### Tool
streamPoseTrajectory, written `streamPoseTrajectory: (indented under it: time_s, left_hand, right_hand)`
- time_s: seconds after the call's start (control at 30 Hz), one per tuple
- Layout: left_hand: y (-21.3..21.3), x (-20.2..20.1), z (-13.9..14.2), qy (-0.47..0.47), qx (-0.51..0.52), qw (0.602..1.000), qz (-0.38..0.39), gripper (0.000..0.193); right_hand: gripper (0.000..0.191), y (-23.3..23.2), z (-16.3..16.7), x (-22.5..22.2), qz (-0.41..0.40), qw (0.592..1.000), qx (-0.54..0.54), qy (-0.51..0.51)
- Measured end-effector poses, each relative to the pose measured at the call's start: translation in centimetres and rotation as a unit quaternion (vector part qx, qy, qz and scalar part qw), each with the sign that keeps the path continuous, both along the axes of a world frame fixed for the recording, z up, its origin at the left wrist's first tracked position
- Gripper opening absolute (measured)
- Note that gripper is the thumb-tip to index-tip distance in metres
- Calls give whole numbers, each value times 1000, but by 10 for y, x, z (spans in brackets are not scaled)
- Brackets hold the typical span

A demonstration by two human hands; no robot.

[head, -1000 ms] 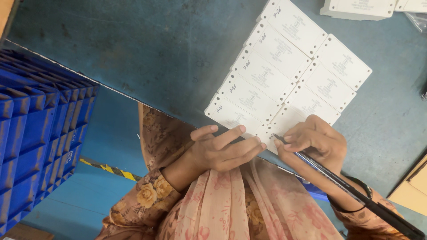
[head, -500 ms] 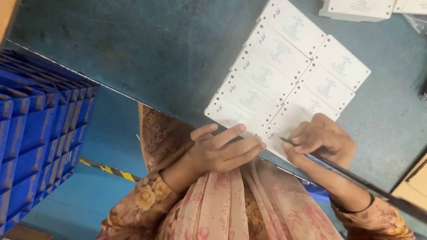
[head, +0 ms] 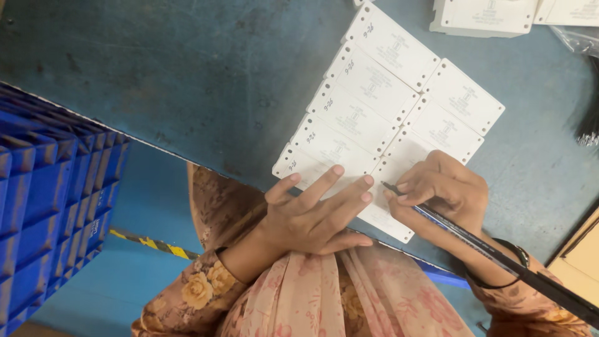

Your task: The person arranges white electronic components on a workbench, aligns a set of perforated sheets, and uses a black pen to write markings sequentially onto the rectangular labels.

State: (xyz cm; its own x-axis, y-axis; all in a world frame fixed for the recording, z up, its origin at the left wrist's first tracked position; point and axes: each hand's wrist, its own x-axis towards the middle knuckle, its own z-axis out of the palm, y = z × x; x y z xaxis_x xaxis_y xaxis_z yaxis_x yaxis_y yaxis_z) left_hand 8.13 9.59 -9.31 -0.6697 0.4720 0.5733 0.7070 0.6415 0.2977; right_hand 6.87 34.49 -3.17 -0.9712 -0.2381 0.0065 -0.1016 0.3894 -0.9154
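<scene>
A white perforated sheet of label cards (head: 380,118) lies on the blue-grey table (head: 187,68), slanting from the near table edge up toward the far right. It is two cards wide, the left column five cards long, the right column shorter. Each card carries small grey print and a handwritten mark at its left end; small notches run along the outer edges. The sheet's near corner sits just at the table edge, which runs diagonally from the left down to the right.

The left hand (head: 312,215) lies flat on the sheet's near end, fingers spread and extended, pressing the cards down. The right hand (head: 443,190) is curled, pinching a black pen (head: 493,253) whose tip touches a card in the right column, just beside the left fingertips. The pen's long shaft runs back toward the lower right, past a dark bangle on the wrist.

To the left of the sheet the table is a broad scuffed stretch. Beyond the sheet, at the top edge, a stack of white cards (head: 483,15) sits apart from it. At the far right lies a bundle of black strands (head: 589,118). Below the table edge on the left stand stacked blue crates (head: 43,206).
</scene>
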Motion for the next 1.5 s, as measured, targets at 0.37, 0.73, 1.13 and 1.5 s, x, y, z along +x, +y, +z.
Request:
streamPoseTrajectory:
  time_s: [0.37,0.73,1.13,1.5]
  left_hand:
    - [2,-3,-4,11,2,1000,8,62]
    - [4,-3,-5,6,6,1000,8,61]
    - [2,-5,-4,9,-7,1000,5,60]
    - [3,-5,-5,12,-5,1000,4,59]
  right_hand:
    - [25,-3,1,-4,2,1000,18,10]
    - [24,-1,1,-5,0,1000,22,2]
    - [24,2,0,-4,-8,1000,-22,-16]
    - [24,1,-1,-4,-19,1000,-10,-11]
